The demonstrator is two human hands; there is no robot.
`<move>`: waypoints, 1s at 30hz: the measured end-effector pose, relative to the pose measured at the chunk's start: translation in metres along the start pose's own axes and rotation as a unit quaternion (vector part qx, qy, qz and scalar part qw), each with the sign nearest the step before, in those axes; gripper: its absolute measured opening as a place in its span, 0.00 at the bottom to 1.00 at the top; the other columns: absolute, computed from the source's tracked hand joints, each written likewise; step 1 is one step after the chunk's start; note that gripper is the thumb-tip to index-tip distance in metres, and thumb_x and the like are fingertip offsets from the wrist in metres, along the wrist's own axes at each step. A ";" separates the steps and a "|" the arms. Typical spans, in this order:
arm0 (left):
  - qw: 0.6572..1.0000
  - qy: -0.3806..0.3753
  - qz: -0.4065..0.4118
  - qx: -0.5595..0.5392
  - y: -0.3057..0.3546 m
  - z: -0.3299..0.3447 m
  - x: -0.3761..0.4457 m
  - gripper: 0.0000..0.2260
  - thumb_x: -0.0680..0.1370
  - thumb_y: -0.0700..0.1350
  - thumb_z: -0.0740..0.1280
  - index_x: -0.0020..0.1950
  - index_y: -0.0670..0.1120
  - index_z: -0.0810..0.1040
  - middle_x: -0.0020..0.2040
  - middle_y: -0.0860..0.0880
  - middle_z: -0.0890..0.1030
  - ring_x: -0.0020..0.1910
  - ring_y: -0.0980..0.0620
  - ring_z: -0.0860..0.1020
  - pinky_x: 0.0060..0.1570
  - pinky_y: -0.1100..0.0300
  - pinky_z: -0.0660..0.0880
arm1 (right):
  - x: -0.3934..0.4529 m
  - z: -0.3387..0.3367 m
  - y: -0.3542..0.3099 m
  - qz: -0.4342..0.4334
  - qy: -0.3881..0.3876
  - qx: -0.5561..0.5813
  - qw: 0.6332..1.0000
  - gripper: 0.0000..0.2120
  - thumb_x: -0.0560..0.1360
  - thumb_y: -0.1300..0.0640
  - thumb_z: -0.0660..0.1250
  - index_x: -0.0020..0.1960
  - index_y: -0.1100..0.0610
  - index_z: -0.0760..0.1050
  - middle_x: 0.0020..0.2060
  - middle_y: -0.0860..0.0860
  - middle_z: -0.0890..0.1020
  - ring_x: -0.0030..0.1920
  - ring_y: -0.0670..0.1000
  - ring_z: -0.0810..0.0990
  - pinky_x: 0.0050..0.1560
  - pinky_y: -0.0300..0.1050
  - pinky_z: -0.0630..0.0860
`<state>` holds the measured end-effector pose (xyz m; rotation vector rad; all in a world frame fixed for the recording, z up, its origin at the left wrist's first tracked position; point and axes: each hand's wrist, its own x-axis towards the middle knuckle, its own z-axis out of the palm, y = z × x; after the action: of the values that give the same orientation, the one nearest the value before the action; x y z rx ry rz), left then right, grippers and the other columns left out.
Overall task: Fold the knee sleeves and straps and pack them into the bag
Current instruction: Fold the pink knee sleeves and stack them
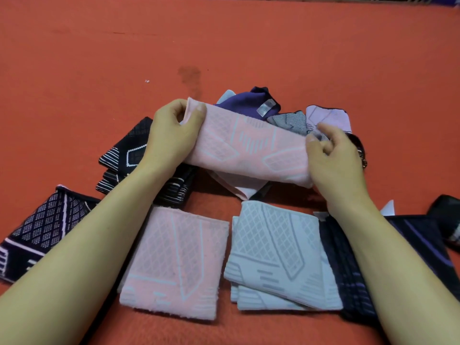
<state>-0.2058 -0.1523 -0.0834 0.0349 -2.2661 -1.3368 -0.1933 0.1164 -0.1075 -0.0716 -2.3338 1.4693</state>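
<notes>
the person holds a pink knee sleeve (245, 148) stretched between both hands above the orange cloth surface (99, 58). the left hand (171, 135) pinches the sleeve's far left end, thumb on top and fingers curled behind the edge. the right hand (333, 160) grips the right end, its fingers curled round the fabric. a loose flap of the pink sleeve hangs down under the middle. behind it lies a heap of unfolded pieces: a purple sleeve (251, 102) with a small tag, a grey patterned piece (290, 122) and a lilac piece (328, 118). nearer the person, a folded pink sleeve (174, 262) lies flat on the surface, and just to its right sits a short stack of folded pale blue sleeves (278, 257). to the right of that stack, partly under the right forearm, is a pile of dark blue sleeves (353, 277). left of the hands lie folded black sleeves with white lines (124, 155), and further left, under the left forearm, a dark sleeve with a white diamond pattern (42, 225). a dark item (445, 215) at the right edge is too cut off to identify.
</notes>
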 end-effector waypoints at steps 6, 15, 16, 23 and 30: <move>0.997 -0.055 -0.031 -0.042 0.004 -0.003 -0.004 0.09 0.82 0.49 0.69 0.57 0.45 0.81 0.51 0.48 0.86 0.47 0.55 0.81 0.50 0.54 0.78 | -0.007 -0.001 -0.006 -0.026 0.007 -0.080 0.996 0.14 0.80 0.59 0.64 0.62 0.46 0.81 0.59 0.53 0.71 0.60 0.52 0.72 0.56 0.32 0.64; 0.920 -0.229 -0.052 -0.313 0.023 -0.012 -0.011 0.07 0.82 0.42 0.68 0.60 0.45 0.76 0.49 0.49 0.85 0.47 0.52 0.83 0.48 0.59 0.79 | -0.019 0.003 -0.021 -0.144 -0.149 -0.054 0.977 0.29 0.76 0.31 0.58 0.73 0.42 0.73 0.61 0.32 0.78 0.70 0.45 0.70 0.70 0.43 0.67; 0.909 -0.243 -0.070 -0.331 0.023 -0.013 -0.010 0.09 0.81 0.43 0.68 0.61 0.46 0.76 0.50 0.49 0.84 0.48 0.52 0.83 0.49 0.59 0.79 | -0.019 0.003 -0.020 -0.145 -0.168 -0.031 0.975 0.28 0.78 0.33 0.59 0.74 0.42 0.72 0.61 0.31 0.78 0.70 0.44 0.72 0.70 0.43 0.68; 0.814 -0.281 -0.231 -0.453 0.027 -0.016 -0.006 0.10 0.77 0.45 0.66 0.48 0.46 0.87 0.47 0.49 0.86 0.46 0.52 0.85 0.46 0.60 0.82 | -0.015 0.008 -0.020 -0.150 -0.156 0.049 0.975 0.07 0.85 0.52 0.64 0.56 0.47 0.81 0.48 0.39 0.85 0.50 0.40 0.82 0.55 0.44 0.78; 0.821 -0.354 -0.283 -0.348 0.020 -0.010 -0.005 0.15 0.79 0.55 0.65 0.56 0.45 0.81 0.49 0.49 0.86 0.51 0.49 0.85 0.48 0.57 0.82 | -0.011 0.005 -0.021 -0.070 -0.034 0.194 0.978 0.08 0.82 0.48 0.65 0.47 0.47 0.81 0.39 0.53 0.77 0.41 0.50 0.71 0.43 0.47 0.68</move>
<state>-0.1927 -0.1483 -0.0652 -0.0583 -2.2055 -2.8332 -0.1811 0.0997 -0.0938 0.2443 -2.0110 1.8448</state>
